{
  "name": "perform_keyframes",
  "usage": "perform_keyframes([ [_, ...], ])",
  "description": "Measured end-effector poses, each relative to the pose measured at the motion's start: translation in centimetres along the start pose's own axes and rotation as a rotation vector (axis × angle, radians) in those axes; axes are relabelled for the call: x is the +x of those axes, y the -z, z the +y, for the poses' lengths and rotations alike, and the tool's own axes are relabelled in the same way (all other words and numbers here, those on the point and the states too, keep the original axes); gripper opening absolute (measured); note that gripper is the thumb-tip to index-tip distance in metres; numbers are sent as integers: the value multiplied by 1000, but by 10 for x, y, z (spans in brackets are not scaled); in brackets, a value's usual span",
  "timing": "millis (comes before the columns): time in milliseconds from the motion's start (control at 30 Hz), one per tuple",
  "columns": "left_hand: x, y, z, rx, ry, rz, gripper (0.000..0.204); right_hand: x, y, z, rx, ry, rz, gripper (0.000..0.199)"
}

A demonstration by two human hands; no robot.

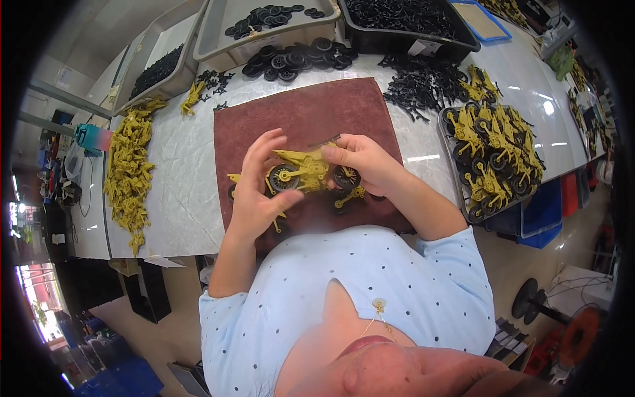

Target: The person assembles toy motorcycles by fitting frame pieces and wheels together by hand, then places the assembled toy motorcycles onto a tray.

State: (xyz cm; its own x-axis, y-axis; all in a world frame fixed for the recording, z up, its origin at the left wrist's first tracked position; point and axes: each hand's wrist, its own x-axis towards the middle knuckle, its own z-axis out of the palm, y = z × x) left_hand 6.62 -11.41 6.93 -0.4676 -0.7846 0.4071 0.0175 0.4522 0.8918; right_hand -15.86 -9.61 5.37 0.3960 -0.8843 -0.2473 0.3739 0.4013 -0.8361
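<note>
A yellow toy motorcycle with black wheels is held above a dark red cloth. My right hand grips it at its right end, thumb pressed on the yellow body beside a small dark piece at the top. My left hand is around the left wheel, fingers raised and spread, thumb stretched out below the wheel. Whether that thumb touches the wheel I cannot tell. Beneath my hands, more yellow motorcycle parts with black wheels lie on the cloth, partly hidden.
Yellow body parts are heaped at the left. Black wheels lie beyond the cloth, small black parts to their right. Bins line the back. A tray of wheeled yellow motorcycles stands at the right.
</note>
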Motion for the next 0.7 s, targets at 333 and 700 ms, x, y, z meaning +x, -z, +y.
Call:
perform_keyframes([
  [333,-3,-6,9,658,-229,-22,45,-2,-3,-2,-11,-66,-11,33],
  [700,-14,44,12,995,85,-164,84,-14,57,-34,-103,372,285,39],
])
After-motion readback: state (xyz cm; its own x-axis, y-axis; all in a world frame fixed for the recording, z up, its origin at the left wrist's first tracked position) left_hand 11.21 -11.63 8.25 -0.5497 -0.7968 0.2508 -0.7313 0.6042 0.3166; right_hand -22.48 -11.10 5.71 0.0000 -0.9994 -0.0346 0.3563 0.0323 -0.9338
